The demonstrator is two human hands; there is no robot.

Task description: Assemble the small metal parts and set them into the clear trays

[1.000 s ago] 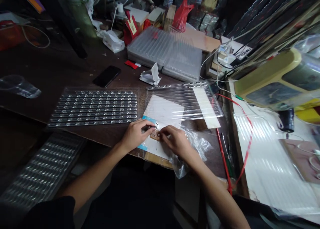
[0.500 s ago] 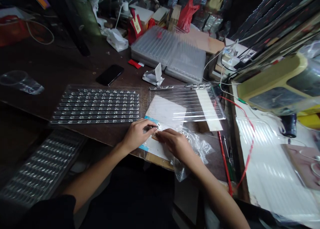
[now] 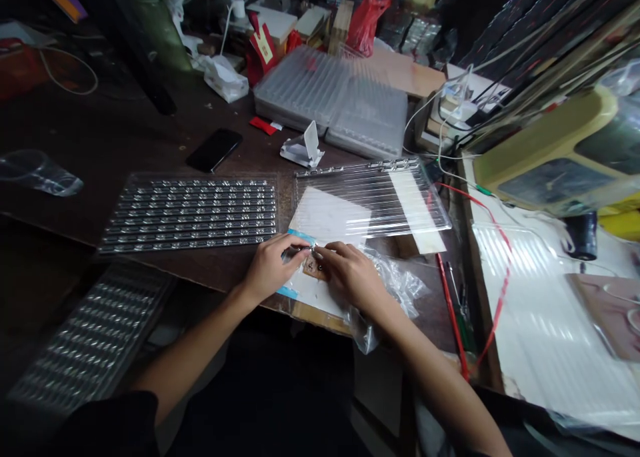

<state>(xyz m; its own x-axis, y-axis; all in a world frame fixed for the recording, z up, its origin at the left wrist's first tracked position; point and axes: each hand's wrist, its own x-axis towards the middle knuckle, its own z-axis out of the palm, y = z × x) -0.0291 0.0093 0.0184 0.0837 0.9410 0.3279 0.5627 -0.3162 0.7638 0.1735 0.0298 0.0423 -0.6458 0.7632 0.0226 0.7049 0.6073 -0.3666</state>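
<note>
A: So, fingers first: how are they set?

B: L hand (image 3: 273, 267): fingers (image 3: 297, 245) are curled in, tips brought to a tiny silvery bit (image 3: 314, 249). A pinch is suspected, but it's too small to be sure. R hand (image 3: 350, 277): fingers (image 3: 333, 249) are bent down over a small tan square piece (image 3: 311, 268), right beside the L fingertips. Exact grip can't be told.

A: Where's the piece kept?

B: It's held on or just over a white card (image 3: 320, 290) edged w/ blue tape (image 3: 300, 237), near the front edge of the dark wooden tabletop (image 3: 125, 137).

A: Handling?

B: Piece is judged light & stiff, material unclear. The bit is judged fiddly & easily dropped. Both are best taken by the edges, betw. fingertips.

A: Further out?

B: A crumpled clear plastic bag (image 3: 395, 284) is seen by the R hand. A ribbed clear plastic tray (image 3: 373, 200) lies ahead, partly over the card. Beside it, on the L, a tray of metal parts in rows (image 3: 190, 214) is laid out. A long red rod (image 3: 453, 317) lies to the R, a black phone (image 3: 215, 149) farther off.
</note>
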